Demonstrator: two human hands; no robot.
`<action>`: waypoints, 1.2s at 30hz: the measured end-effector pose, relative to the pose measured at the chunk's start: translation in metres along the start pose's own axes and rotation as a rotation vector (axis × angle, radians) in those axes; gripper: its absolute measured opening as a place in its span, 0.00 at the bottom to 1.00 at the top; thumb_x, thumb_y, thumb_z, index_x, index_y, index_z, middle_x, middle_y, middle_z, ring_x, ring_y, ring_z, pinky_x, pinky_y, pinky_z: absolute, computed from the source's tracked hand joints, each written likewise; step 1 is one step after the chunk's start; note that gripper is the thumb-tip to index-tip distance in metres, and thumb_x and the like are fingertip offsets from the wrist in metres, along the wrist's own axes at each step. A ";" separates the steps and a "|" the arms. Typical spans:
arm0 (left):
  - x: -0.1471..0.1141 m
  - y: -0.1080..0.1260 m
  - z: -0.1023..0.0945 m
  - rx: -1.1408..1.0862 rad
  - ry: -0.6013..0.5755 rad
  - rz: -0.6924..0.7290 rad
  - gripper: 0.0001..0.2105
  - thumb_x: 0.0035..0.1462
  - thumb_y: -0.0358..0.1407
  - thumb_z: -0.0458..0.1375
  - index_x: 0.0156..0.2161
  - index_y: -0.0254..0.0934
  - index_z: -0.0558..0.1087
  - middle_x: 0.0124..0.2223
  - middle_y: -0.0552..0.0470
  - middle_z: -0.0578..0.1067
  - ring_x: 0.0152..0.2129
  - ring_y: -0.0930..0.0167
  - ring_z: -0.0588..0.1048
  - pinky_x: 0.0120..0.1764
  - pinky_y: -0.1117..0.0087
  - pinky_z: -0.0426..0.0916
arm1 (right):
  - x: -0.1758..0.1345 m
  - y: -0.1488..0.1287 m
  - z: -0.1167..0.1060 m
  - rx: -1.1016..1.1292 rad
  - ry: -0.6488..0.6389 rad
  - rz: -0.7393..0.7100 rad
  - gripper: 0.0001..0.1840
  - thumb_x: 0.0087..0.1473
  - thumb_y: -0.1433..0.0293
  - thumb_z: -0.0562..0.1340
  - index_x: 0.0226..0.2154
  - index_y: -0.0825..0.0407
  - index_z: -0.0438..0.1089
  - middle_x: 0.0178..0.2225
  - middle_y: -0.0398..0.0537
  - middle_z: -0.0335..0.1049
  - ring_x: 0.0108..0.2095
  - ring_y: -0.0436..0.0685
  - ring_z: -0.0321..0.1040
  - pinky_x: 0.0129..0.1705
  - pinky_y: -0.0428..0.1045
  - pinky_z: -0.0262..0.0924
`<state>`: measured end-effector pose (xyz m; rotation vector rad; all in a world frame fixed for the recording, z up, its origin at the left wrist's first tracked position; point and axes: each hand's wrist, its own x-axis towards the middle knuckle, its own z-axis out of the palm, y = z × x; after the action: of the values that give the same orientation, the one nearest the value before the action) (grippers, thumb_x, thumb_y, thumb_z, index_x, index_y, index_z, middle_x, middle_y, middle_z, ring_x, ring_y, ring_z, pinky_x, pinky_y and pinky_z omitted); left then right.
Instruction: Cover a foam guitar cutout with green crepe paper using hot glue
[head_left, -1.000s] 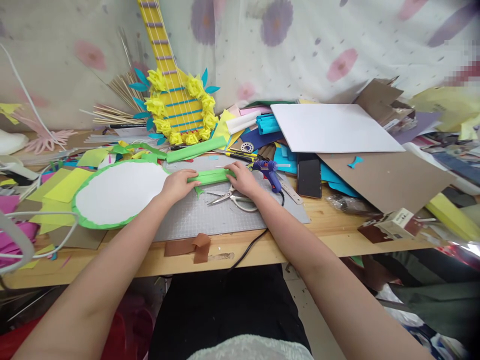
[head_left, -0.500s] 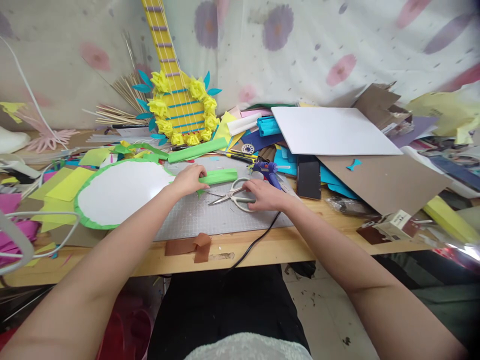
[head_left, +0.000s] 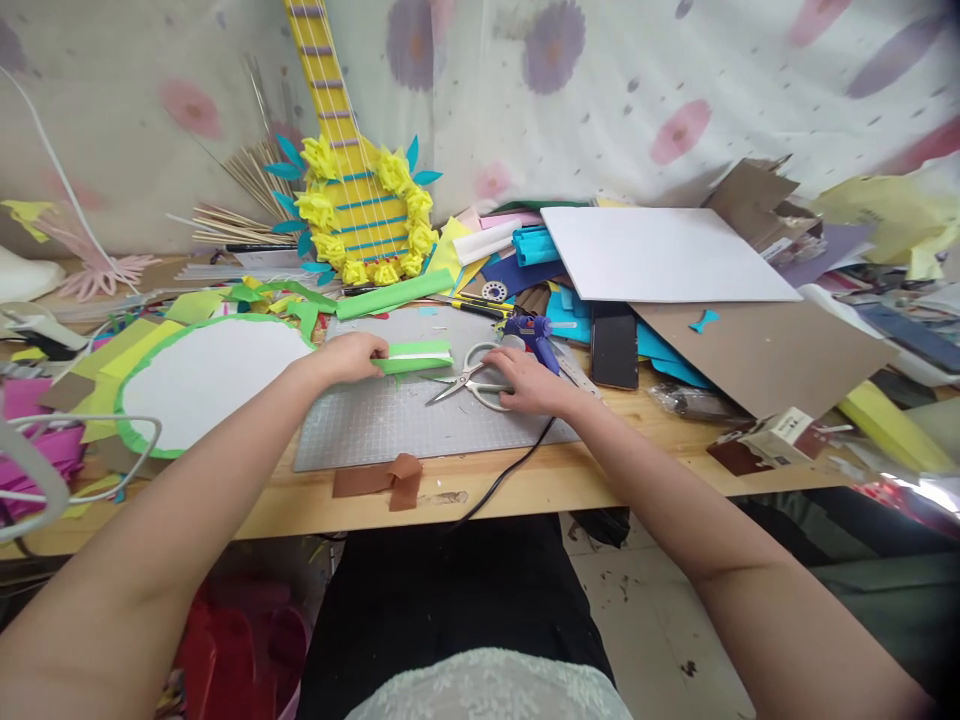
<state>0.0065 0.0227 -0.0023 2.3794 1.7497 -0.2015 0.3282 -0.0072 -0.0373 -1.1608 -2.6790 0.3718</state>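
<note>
A rounded white board (head_left: 214, 375) edged in green paper lies on the left, with a neck (head_left: 416, 357) wrapped in green paper and a white strip showing along it. My left hand (head_left: 349, 357) is closed round that neck above the grey cutting mat (head_left: 360, 425). On the mat, a pair of scissors (head_left: 457, 383) rests with its blades apart and pointing left. The fingers of my right hand (head_left: 529, 380) are curled on the scissors' handles. Just behind my right hand sits a blue glue gun (head_left: 536, 338).
A yellow paper guitar (head_left: 367, 215) with yellow flowers leans at the back. Right of the mat lie a black phone (head_left: 615, 345), a white board (head_left: 664, 255) and brown cardboard (head_left: 772, 355). A black cord (head_left: 510, 485) crosses the front edge. Brown paper (head_left: 375, 480) lies near it.
My left hand has moved left, sliding the green-edged board with it. The scissors have turned slightly and shifted a little to the right under my right hand.
</note>
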 end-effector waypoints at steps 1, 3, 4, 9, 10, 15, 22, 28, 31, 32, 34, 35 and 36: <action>-0.001 -0.004 0.000 0.011 -0.011 0.019 0.07 0.42 0.41 0.59 0.29 0.42 0.71 0.29 0.54 0.76 0.29 0.66 0.73 0.27 0.69 0.60 | 0.001 0.001 0.001 0.000 -0.015 -0.016 0.34 0.43 0.74 0.59 0.56 0.57 0.60 0.58 0.61 0.59 0.59 0.64 0.55 0.59 0.58 0.51; -0.003 -0.008 -0.001 0.030 -0.020 0.052 0.07 0.41 0.41 0.59 0.27 0.43 0.70 0.28 0.55 0.75 0.27 0.67 0.73 0.27 0.69 0.60 | 0.004 0.003 0.002 -0.012 -0.052 -0.038 0.37 0.43 0.73 0.59 0.59 0.57 0.57 0.61 0.61 0.55 0.62 0.65 0.51 0.60 0.60 0.49; -0.003 -0.008 -0.002 0.042 -0.027 0.051 0.07 0.42 0.42 0.59 0.27 0.43 0.70 0.27 0.55 0.74 0.26 0.67 0.73 0.28 0.69 0.61 | 0.006 0.004 0.002 -0.025 -0.067 -0.041 0.38 0.43 0.72 0.59 0.59 0.56 0.57 0.62 0.61 0.54 0.63 0.66 0.50 0.60 0.60 0.49; -0.004 0.014 -0.010 0.046 -0.027 0.017 0.14 0.47 0.49 0.57 0.33 0.41 0.73 0.36 0.50 0.77 0.32 0.65 0.74 0.32 0.69 0.63 | 0.014 -0.002 -0.005 -0.153 -0.140 0.044 0.35 0.41 0.70 0.62 0.55 0.57 0.63 0.53 0.63 0.62 0.54 0.69 0.60 0.52 0.59 0.58; -0.004 0.019 -0.010 0.034 -0.009 0.040 0.15 0.49 0.49 0.56 0.35 0.41 0.73 0.39 0.50 0.77 0.34 0.65 0.74 0.33 0.70 0.63 | 0.015 -0.005 -0.008 -0.171 -0.165 0.070 0.33 0.41 0.70 0.63 0.53 0.57 0.64 0.50 0.62 0.64 0.52 0.69 0.62 0.50 0.58 0.59; 0.000 0.032 -0.005 0.008 0.073 0.153 0.14 0.53 0.47 0.54 0.38 0.41 0.74 0.42 0.49 0.76 0.40 0.65 0.72 0.41 0.69 0.65 | 0.013 -0.019 -0.017 -0.228 -0.255 0.204 0.21 0.43 0.72 0.62 0.43 0.55 0.68 0.44 0.60 0.67 0.44 0.66 0.67 0.42 0.53 0.60; 0.007 0.020 0.003 -0.092 0.154 0.188 0.11 0.52 0.43 0.55 0.35 0.40 0.75 0.48 0.48 0.73 0.47 0.63 0.70 0.51 0.65 0.63 | -0.008 -0.018 -0.017 -0.129 -0.139 0.312 0.16 0.44 0.72 0.62 0.39 0.49 0.65 0.40 0.50 0.72 0.40 0.60 0.69 0.35 0.48 0.56; 0.004 0.014 0.001 -0.133 0.113 0.153 0.11 0.52 0.41 0.53 0.37 0.39 0.73 0.46 0.49 0.74 0.42 0.66 0.72 0.46 0.67 0.66 | -0.014 -0.019 -0.010 -0.079 0.022 0.364 0.16 0.52 0.60 0.61 0.41 0.50 0.64 0.42 0.52 0.71 0.40 0.59 0.69 0.36 0.49 0.57; 0.003 0.007 -0.002 -0.182 0.110 0.214 0.11 0.51 0.42 0.53 0.34 0.39 0.72 0.44 0.50 0.74 0.41 0.67 0.72 0.47 0.68 0.65 | -0.016 -0.021 -0.009 -0.145 0.037 0.324 0.24 0.50 0.53 0.63 0.43 0.51 0.65 0.47 0.56 0.69 0.45 0.63 0.68 0.39 0.51 0.59; 0.002 0.004 -0.004 -0.198 0.100 0.234 0.11 0.51 0.43 0.53 0.34 0.39 0.72 0.43 0.50 0.75 0.41 0.67 0.72 0.47 0.68 0.65 | -0.017 -0.022 -0.009 -0.162 0.025 0.310 0.25 0.49 0.52 0.63 0.44 0.51 0.66 0.47 0.57 0.68 0.45 0.63 0.68 0.40 0.52 0.59; 0.001 0.001 -0.007 -0.211 0.070 0.255 0.11 0.50 0.43 0.54 0.33 0.39 0.73 0.42 0.50 0.75 0.40 0.68 0.72 0.45 0.69 0.66 | -0.016 -0.022 -0.010 -0.187 -0.014 0.306 0.27 0.49 0.49 0.62 0.43 0.51 0.67 0.46 0.57 0.69 0.45 0.64 0.68 0.40 0.52 0.59; 0.000 0.000 -0.008 -0.207 0.050 0.256 0.11 0.50 0.43 0.54 0.33 0.39 0.73 0.43 0.51 0.75 0.39 0.68 0.73 0.45 0.69 0.66 | -0.014 -0.022 -0.011 -0.199 -0.042 0.311 0.27 0.49 0.47 0.62 0.43 0.51 0.67 0.45 0.56 0.70 0.44 0.64 0.68 0.39 0.52 0.59; -0.001 0.000 -0.009 -0.200 0.029 0.253 0.11 0.50 0.44 0.54 0.33 0.40 0.73 0.43 0.51 0.75 0.39 0.68 0.73 0.44 0.70 0.66 | -0.012 -0.021 -0.012 -0.211 -0.071 0.311 0.28 0.49 0.46 0.61 0.42 0.51 0.68 0.43 0.56 0.71 0.44 0.64 0.69 0.38 0.52 0.58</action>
<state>0.0061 0.0234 0.0067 2.4338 1.3877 0.0420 0.3252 -0.0283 -0.0201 -1.6639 -2.6474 0.1797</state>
